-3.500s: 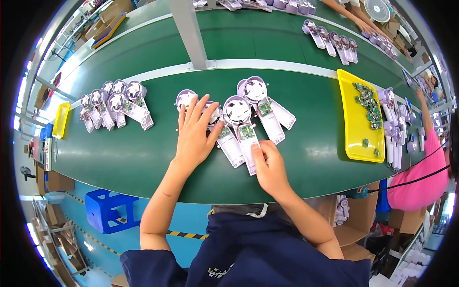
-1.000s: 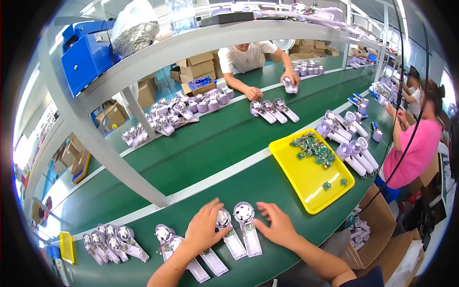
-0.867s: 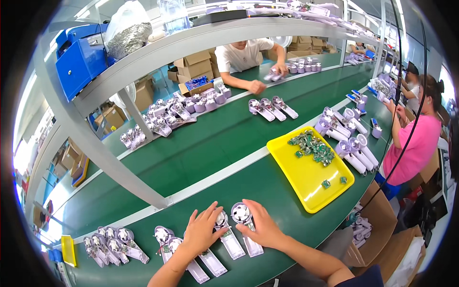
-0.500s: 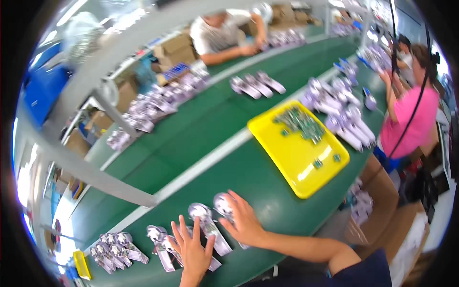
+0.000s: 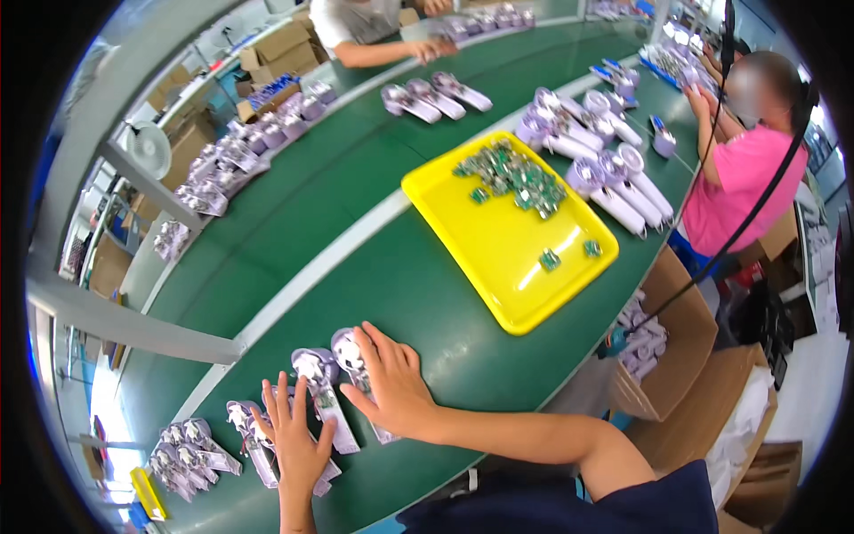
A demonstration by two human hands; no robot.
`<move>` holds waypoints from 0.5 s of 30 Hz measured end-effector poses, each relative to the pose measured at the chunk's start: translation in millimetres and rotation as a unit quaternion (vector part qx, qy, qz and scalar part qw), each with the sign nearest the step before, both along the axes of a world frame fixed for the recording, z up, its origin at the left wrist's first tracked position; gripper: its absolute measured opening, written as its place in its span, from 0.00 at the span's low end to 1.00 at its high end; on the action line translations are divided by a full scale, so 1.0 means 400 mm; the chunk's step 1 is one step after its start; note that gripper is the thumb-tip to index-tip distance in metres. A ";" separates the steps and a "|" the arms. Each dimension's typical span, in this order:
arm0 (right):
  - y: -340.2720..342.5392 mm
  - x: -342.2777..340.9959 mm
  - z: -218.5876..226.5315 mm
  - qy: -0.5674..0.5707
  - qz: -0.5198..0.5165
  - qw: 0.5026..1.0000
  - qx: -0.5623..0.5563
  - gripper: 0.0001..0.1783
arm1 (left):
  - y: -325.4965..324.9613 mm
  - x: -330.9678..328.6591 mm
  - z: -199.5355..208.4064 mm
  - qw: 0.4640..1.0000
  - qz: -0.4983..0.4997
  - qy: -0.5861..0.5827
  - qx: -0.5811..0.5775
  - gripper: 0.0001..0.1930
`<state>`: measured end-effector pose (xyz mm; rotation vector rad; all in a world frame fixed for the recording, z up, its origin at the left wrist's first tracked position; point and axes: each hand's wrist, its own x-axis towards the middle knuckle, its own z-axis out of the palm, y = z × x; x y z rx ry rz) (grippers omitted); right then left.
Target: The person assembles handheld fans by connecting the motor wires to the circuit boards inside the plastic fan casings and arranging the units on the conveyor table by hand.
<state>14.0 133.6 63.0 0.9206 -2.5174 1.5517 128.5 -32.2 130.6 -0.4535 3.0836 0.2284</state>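
Lavender plastic housings with round heads and long pale handles lie in a slanted row on the green bench. My left hand is open, fingers spread over one housing and a neighbour that it partly hides. Between my hands another housing lies with its inside facing up. My right hand rests, fingers apart, over the rightmost housing, whose handle is mostly covered by the palm and thumb. No firm grip shows in either hand.
A yellow tray holds small green circuit boards. More housings lie beyond it and in a cluster at left. A metal divider crosses the bench. A cardboard box stands at right. Co-workers sit opposite and at right.
The whole view has shifted, so the bench things appear further left and higher. My hands stay over the same housings. The rightmost housing looks slightly closer to its neighbour.
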 end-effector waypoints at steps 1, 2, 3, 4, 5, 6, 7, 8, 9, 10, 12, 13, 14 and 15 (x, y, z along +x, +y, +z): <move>0.005 -0.005 -0.003 -0.024 0.019 0.999 -0.023 0.44 | 0.014 0.006 0.003 1.000 0.005 -0.001 -0.021 0.43; 0.012 -0.023 -0.005 -0.005 0.030 0.999 -0.036 0.42 | 0.029 0.009 -0.007 0.999 0.001 0.032 -0.029 0.44; 0.019 -0.039 -0.005 0.010 0.037 0.998 -0.045 0.40 | 0.050 0.008 -0.013 0.997 -0.010 0.078 -0.001 0.44; 0.025 -0.058 0.003 0.037 0.062 0.997 -0.039 0.37 | 0.073 0.006 -0.013 0.990 -0.049 0.131 -0.003 0.43; 0.025 -0.086 0.013 0.066 0.104 0.992 -0.018 0.36 | 0.095 -0.005 -0.023 0.980 -0.056 0.183 0.062 0.43; 0.029 -0.103 0.027 0.091 0.143 0.986 0.005 0.34 | 0.120 -0.009 -0.027 0.962 -0.067 0.231 0.129 0.43; 0.028 -0.121 0.034 0.121 0.152 0.981 0.015 0.33 | 0.153 -0.028 -0.010 0.953 -0.076 0.239 0.168 0.44; 0.027 -0.132 0.025 0.116 0.190 0.974 0.054 0.32 | 0.172 -0.033 -0.015 0.946 -0.081 0.246 0.195 0.45; 0.024 -0.142 0.016 0.108 0.226 0.964 0.091 0.32 | 0.183 -0.036 -0.025 0.939 -0.087 0.250 0.221 0.45; 0.028 -0.140 0.026 0.115 0.221 0.961 0.121 0.30 | 0.191 -0.040 -0.041 0.928 -0.073 0.249 0.268 0.46; 0.032 -0.133 0.019 0.100 0.214 0.965 0.112 0.29 | 0.185 -0.036 -0.056 0.936 -0.068 0.223 0.262 0.46; 0.046 -0.125 0.017 0.102 0.189 0.972 0.093 0.28 | 0.181 -0.035 -0.064 0.943 -0.064 0.209 0.252 0.46; 0.068 -0.116 0.013 0.094 0.170 0.975 0.109 0.29 | 0.181 -0.041 -0.078 0.937 -0.067 0.200 0.277 0.46; 0.090 -0.108 0.021 0.082 0.154 0.977 0.124 0.29 | 0.180 -0.052 -0.083 0.933 -0.065 0.188 0.302 0.45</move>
